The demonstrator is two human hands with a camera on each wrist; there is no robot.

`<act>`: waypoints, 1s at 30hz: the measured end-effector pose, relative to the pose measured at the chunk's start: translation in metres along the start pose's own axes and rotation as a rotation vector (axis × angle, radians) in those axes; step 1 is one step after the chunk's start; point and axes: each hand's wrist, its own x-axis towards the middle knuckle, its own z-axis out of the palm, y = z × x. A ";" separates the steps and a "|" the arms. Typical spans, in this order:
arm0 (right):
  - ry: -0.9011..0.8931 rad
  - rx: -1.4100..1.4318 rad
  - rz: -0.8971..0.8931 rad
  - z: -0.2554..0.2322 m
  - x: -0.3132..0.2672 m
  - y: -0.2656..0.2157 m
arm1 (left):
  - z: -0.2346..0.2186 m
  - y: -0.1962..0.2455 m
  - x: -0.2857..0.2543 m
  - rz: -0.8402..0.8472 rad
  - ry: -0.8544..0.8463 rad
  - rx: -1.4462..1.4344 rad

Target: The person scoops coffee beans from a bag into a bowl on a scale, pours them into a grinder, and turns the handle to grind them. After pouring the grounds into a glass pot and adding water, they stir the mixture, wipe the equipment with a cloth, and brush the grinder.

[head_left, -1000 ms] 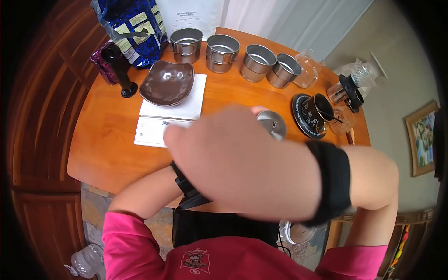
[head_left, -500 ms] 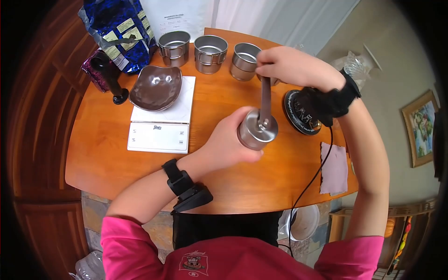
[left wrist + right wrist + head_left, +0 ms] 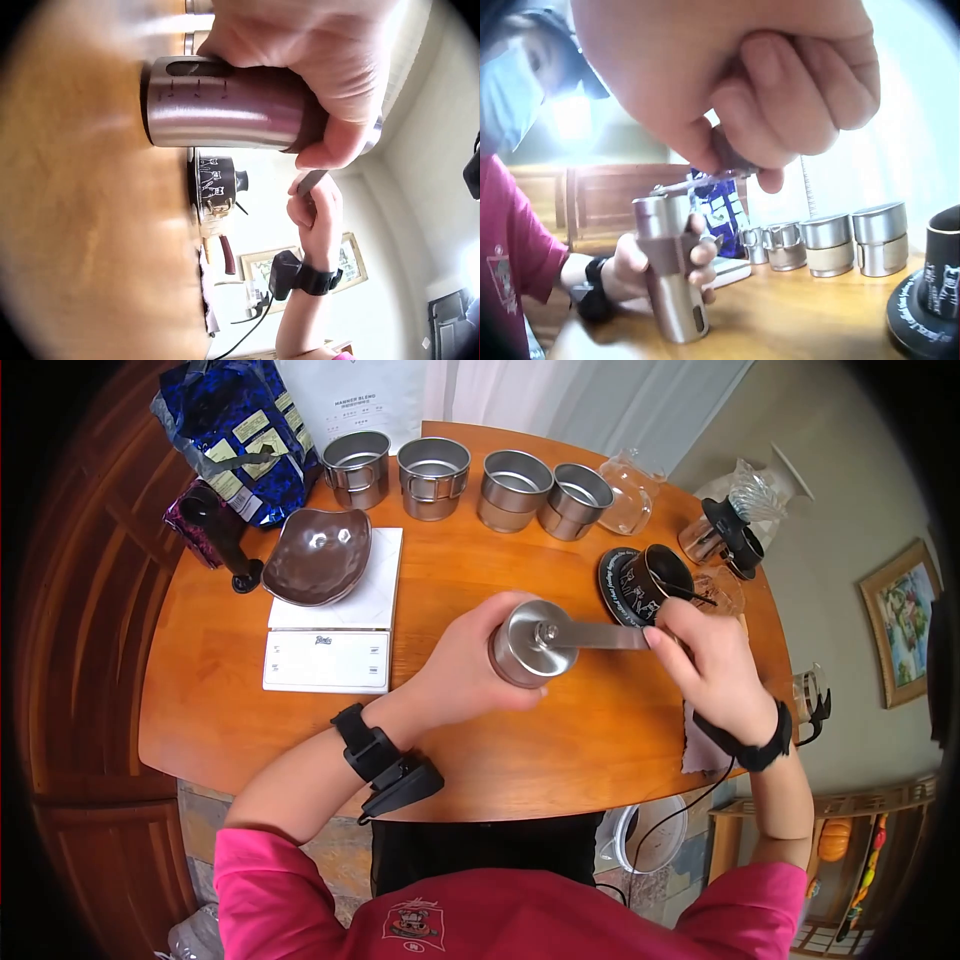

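A steel hand grinder [image 3: 538, 650] is upright over the middle of the table, its crank arm [image 3: 605, 636] pointing right in the head view. My left hand [image 3: 462, 665] grips the grinder's body with the fingers wrapped round it. My right hand [image 3: 712, 665] pinches the knob at the crank's outer end. In the left wrist view the grinder's steel lower body [image 3: 225, 112] has a dark slot and small marks. The right wrist view shows the curled right fingers [image 3: 780, 97] round the dark knob, above the grinder [image 3: 671, 270].
A brown dish [image 3: 318, 555] rests on a white scale [image 3: 328, 660] at the left. Several steel cups [image 3: 433, 478] line the back, beside a blue bag [image 3: 235, 440]. A black cup [image 3: 655, 582] on its saucer, glassware [image 3: 630, 495] and a cloth [image 3: 700, 745] are at the right.
The right hand has swung the crank round, from pointing towards the back cups to pointing right. The left hand still grips the grinder, and the head view has shifted slightly.
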 end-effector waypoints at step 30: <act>-0.298 -0.186 -0.622 0.029 0.017 -0.159 | 0.005 0.002 -0.004 -0.030 -0.058 -0.215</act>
